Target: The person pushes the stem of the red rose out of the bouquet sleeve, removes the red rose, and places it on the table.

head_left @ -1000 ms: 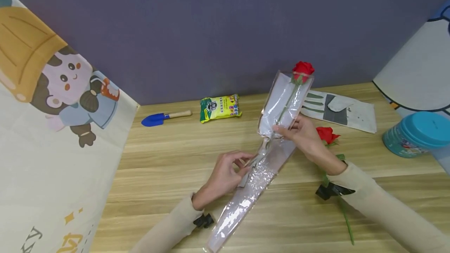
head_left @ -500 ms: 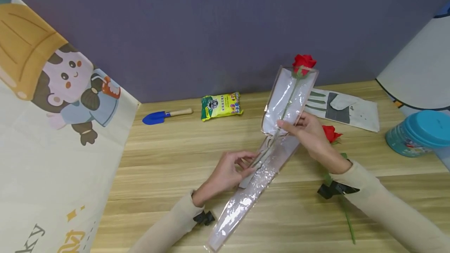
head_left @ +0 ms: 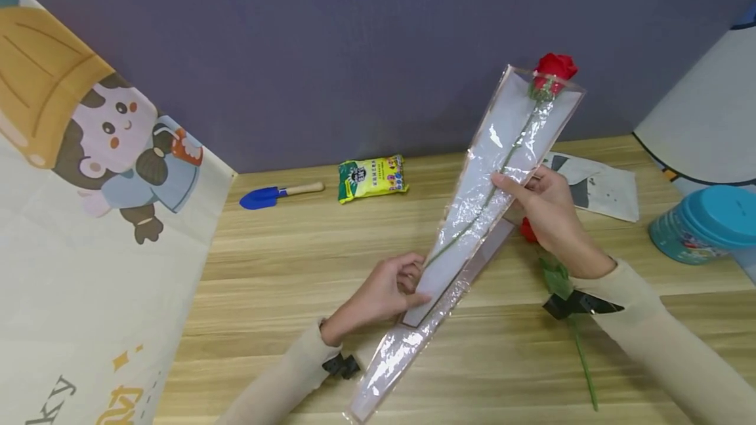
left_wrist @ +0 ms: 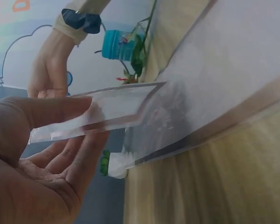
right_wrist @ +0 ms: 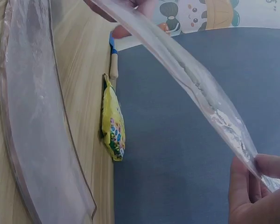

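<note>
A red rose (head_left: 554, 67) with a long green stem sits inside a clear plastic sleeve (head_left: 502, 162) held slanted above the wooden table (head_left: 283, 267). My left hand (head_left: 413, 281) pinches the sleeve's narrow lower end (left_wrist: 102, 109). My right hand (head_left: 520, 185) grips its side about halfway up, thumb on top. In the right wrist view the sleeve (right_wrist: 191, 79) stretches from my right fingers (right_wrist: 254, 186) toward the left hand. A second clear sleeve (head_left: 401, 346) lies flat on the table beneath. A second rose (head_left: 527, 231) lies under my right wrist, its stem (head_left: 581, 359) running toward me.
A blue trowel (head_left: 268, 196) and a yellow-green packet (head_left: 371, 178) lie by the back wall. A white glove (head_left: 599, 187) lies behind my right hand, a teal tin (head_left: 699, 225) at far right. A cartoon-printed cloth (head_left: 88, 215) covers the left side.
Both hands raised the sleeved rose up and to the right. The sleeve, bent at the middle before, now hangs straight between the hands. The bloom stands higher against the wall.
</note>
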Demonstrator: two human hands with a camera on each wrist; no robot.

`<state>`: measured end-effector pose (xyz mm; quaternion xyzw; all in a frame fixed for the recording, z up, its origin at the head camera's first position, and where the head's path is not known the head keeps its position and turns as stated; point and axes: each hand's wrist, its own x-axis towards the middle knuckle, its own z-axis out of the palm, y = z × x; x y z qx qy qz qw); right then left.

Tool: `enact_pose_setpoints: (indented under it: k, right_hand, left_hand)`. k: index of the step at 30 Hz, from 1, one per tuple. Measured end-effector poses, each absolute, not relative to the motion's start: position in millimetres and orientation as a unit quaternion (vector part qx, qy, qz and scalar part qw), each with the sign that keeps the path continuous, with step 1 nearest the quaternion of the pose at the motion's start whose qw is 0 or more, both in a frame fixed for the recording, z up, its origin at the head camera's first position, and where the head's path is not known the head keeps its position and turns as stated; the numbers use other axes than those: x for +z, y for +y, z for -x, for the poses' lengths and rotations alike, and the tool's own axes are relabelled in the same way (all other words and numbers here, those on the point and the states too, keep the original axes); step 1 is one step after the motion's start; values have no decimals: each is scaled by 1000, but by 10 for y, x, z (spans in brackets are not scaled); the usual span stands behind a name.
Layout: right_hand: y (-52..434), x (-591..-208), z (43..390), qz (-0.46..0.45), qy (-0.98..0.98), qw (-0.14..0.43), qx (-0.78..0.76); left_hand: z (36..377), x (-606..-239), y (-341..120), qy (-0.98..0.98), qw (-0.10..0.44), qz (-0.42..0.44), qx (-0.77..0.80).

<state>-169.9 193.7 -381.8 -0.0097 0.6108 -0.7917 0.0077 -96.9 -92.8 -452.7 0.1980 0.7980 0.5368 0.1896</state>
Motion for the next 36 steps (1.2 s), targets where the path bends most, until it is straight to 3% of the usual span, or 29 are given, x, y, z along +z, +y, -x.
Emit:
enact_pose_setpoints:
  k: [7, 16, 28, 36]
  right_hand:
    - [1938, -3793, 1696, 7, 614, 8, -789]
    - [1879, -3782, 1680, 8, 623, 13, -782]
    - [1844, -3790, 1640, 9, 660, 25, -751]
    - [1818, -3816, 1620, 20, 669, 23, -742]
  left_hand:
    - [1082, -4411, -908, 752, 207, -203, 592]
    - [1260, -4325, -782, 746, 152, -195, 618]
    - [1211, -4276, -740, 722, 237, -206, 616]
    - [1175, -4292, -738, 716, 231, -244, 612]
